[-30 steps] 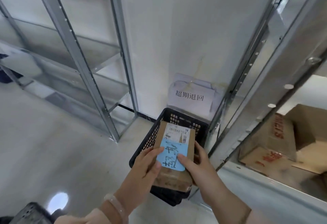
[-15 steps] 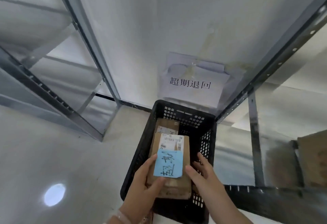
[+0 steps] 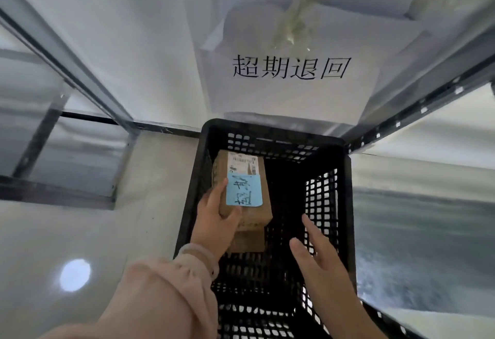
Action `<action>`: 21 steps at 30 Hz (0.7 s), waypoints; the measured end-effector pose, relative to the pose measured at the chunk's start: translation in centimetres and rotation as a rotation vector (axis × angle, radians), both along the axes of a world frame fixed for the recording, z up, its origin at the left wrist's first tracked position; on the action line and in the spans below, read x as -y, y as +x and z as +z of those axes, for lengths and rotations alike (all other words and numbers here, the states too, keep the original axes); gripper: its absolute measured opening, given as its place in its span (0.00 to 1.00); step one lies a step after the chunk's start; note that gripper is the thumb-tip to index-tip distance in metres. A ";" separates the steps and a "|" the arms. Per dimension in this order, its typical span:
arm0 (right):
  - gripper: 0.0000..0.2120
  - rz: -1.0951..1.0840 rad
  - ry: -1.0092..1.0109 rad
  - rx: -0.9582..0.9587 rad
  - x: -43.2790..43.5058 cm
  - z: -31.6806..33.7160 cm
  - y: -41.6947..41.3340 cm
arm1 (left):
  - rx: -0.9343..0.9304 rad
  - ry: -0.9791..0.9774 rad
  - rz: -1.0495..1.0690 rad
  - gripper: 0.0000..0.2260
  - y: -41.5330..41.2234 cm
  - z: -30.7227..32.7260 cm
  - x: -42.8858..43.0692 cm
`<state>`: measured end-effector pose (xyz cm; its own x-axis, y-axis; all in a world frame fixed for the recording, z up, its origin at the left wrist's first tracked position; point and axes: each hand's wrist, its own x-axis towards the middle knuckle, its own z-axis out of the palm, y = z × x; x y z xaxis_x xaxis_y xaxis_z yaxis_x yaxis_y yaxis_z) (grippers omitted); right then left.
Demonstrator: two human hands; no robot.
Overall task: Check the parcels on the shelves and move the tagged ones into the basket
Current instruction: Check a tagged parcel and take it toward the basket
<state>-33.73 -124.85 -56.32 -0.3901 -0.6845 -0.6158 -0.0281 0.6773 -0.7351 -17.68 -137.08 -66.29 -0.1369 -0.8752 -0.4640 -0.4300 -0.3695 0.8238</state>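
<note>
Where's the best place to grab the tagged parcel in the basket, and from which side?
Probably from above, pinching the parcel across its narrow width at the near end. It lies over another box, close to the left wall of the basket, with free room on its right. The left hand grips that near left corner; the right hand is open, apart.

The left hand (image 3: pixel 215 222) reaches forward and down from a pale pink sleeve (image 3: pixel 160 298), the wrist nearly straight. It grips the near left corner of a brown cardboard parcel (image 3: pixel 257 212), thumb laid on top and forefinger stretched along the left edge. The right hand (image 3: pixel 318 258) hangs just beside it on a bare forearm, fingers straight and slightly spread, touching nothing.
</note>
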 end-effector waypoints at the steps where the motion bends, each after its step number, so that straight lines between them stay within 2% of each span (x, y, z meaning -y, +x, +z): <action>1: 0.25 0.002 -0.005 -0.001 0.2 -0.5 -0.1 | 0.011 -0.010 -0.005 0.27 -0.3 -0.6 0.7; 7: 0.31 0.169 -0.007 -0.173 0.7 -1.1 -0.6 | 0.207 -0.023 -0.147 0.30 -0.6 -1.8 2.3; 10: 0.32 0.302 0.016 -0.288 0.1 -0.4 -0.6 | 0.356 -0.082 -0.285 0.30 -0.5 -0.5 1.7; 13: 0.33 0.435 0.032 -0.392 -0.5 1.0 -0.5 | 0.395 -0.149 -0.390 0.31 0.1 2.0 0.7; 21: 0.38 0.600 -0.045 -0.799 -2.3 8.3 0.3 | 0.560 -0.579 -0.556 0.29 2.3 13.9 -4.2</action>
